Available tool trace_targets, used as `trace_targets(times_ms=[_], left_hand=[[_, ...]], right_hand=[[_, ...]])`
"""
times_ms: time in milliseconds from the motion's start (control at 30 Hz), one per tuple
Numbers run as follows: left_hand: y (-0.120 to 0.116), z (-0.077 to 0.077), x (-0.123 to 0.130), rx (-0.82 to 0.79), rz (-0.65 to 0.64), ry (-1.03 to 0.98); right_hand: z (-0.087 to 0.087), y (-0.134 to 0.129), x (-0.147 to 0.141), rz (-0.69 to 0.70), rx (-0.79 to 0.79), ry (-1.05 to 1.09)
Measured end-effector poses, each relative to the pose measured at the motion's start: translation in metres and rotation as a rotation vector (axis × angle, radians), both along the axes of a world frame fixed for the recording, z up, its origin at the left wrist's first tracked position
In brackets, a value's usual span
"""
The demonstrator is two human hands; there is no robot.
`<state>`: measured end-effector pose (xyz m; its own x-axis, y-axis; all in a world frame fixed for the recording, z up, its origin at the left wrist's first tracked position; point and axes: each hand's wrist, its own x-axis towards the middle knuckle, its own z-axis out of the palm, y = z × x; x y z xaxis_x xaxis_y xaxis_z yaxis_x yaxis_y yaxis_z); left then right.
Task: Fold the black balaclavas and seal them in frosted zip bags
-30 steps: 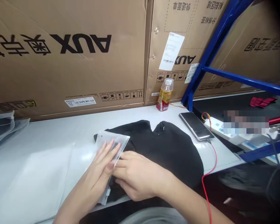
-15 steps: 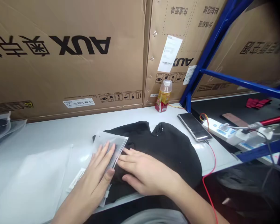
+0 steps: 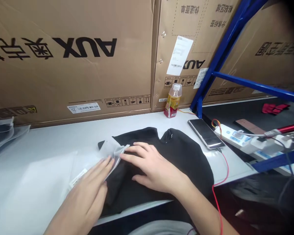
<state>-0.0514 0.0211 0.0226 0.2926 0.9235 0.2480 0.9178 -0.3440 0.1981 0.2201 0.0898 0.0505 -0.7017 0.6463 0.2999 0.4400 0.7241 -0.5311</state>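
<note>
A black garment (image 3: 176, 163) lies on the white table, its notched edge toward the boxes. On its left part is a frosted plastic bag (image 3: 109, 148), creased and partly folded up. My left hand (image 3: 89, 186) presses on the bag with its fingers stretched out side by side. My right hand (image 3: 154, 166) is spread over the garment, its fingertips at the bag's right edge. Beside my left fingers, a white label (image 3: 77, 178) shows on another clear bag lying flat. The lower part of the folded bag is hidden under my left hand.
Large cardboard boxes (image 3: 88, 75) stand behind the table (image 3: 88, 127). A drink bottle (image 3: 172, 101) and a phone (image 3: 205, 133) with a red cable are at the right, near a blue rack (image 3: 210, 65) and a power strip (image 3: 232, 135). More bags (image 3: 5, 137) lie at far left.
The frosted bag has creased and its right edge has shifted left and folded. My left hand has slid down and left, its thumb drawn closer. My right fingers have spread and moved up slightly.
</note>
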Motion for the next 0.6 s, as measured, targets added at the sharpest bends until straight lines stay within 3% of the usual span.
trace_targets(times_ms=[167, 400, 600], left_hand=[[0.0, 0.007, 0.0, 0.041, -0.01, -0.003], [-0.016, -0.006, 0.018, 0.097, -0.075, 0.108], [-0.02, 0.011, 0.012, 0.179, -0.12, 0.065]], right_hand=[[-0.003, -0.006, -0.008, -0.053, 0.181, -0.049], [-0.011, -0.011, -0.008, -0.132, 0.36, -0.137], [-0.005, -0.024, -0.022, -0.172, 0.573, 0.024]])
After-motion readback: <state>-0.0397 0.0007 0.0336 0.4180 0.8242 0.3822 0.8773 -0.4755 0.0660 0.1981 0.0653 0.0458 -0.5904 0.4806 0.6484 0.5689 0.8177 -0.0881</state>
